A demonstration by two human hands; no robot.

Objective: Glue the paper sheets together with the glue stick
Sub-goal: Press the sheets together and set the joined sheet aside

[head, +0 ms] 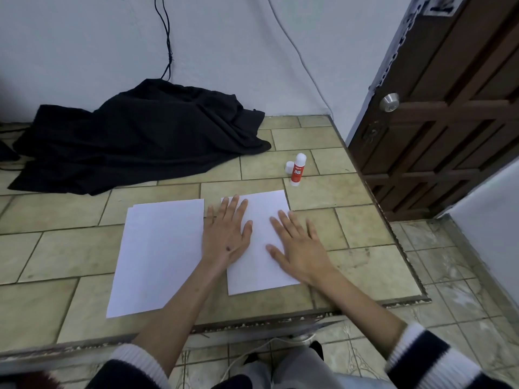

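Two bare hands lie flat on a white rectangular paper sheet on the right part of a beige tiled tabletop. The left hand rests palm down with its fingers straight and slightly spread; it covers the sheet's left edge, so the thumb and part of the palm sit over the tile while the fingertips reach almost to the sheet's far edge. The right hand also lies palm down, fingers straight and fanned, on the right half of the same sheet, its outer fingers passing over the right edge. Neither hand curls round anything.

Just to the left, a narrow strip of tile apart, lies a second white paper sheet; a thin offset line along its top-left corner suggests that more than one sheet may be stacked there, though the view is too soft to be sure.

Beyond the right sheet's far corner, near it but not touching, stands an upright red-and-white plastic glue stick. A small white cap stands right beside it on its left.

A crumpled black cloth is heaped at the back of the table against a pale wall, with dark cables hanging down the wall above it. A dark brown panelled wooden door with a round silver lock stands at the right. Dark sleeves with white cuffs cover the forearms near the bottom edge.
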